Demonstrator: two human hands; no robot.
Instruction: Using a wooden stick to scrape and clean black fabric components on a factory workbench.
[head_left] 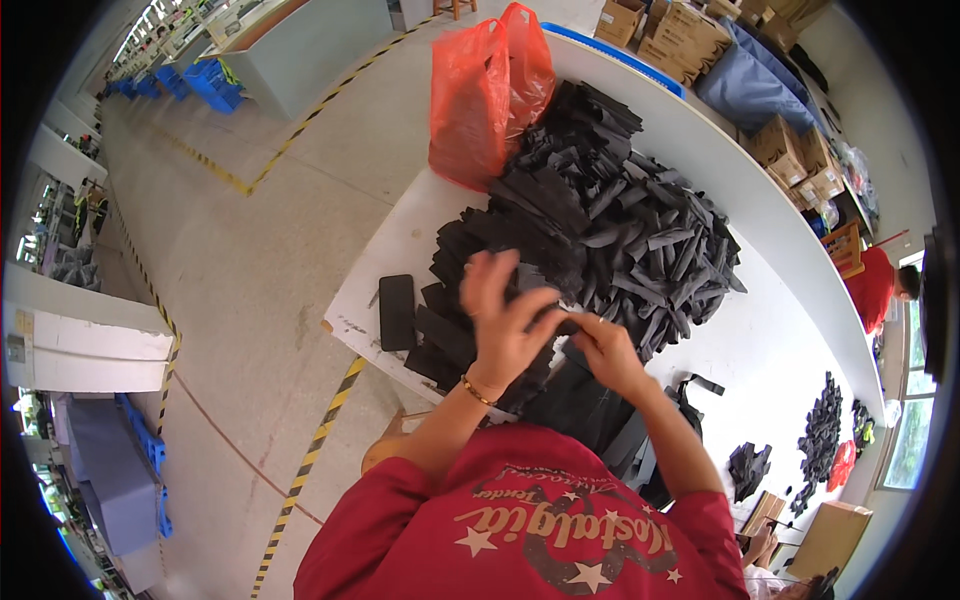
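Note:
My left hand (508, 322) is over the near side of a heap of black fabric strips (660, 250), its fingers spread and slightly blurred. Just to its right, my right hand (608, 355) has thumb and fingers pinched together. A dark piece of fabric (572, 326) shows at those fingertips, close to the left thumb. More black pieces (445, 335) lie in overlapping layers under and left of my left hand. Dark fabric (570, 400) is also between my forearms, near my body.
A black phone (397, 312) lies by the white table's (385, 240) left edge. An orange plastic bag (470, 110) stands at the far corner. Smaller black piles (748, 468) are to the right. Two people are nearby, one in red (870, 290). Cardboard boxes (685, 40) sit beyond.

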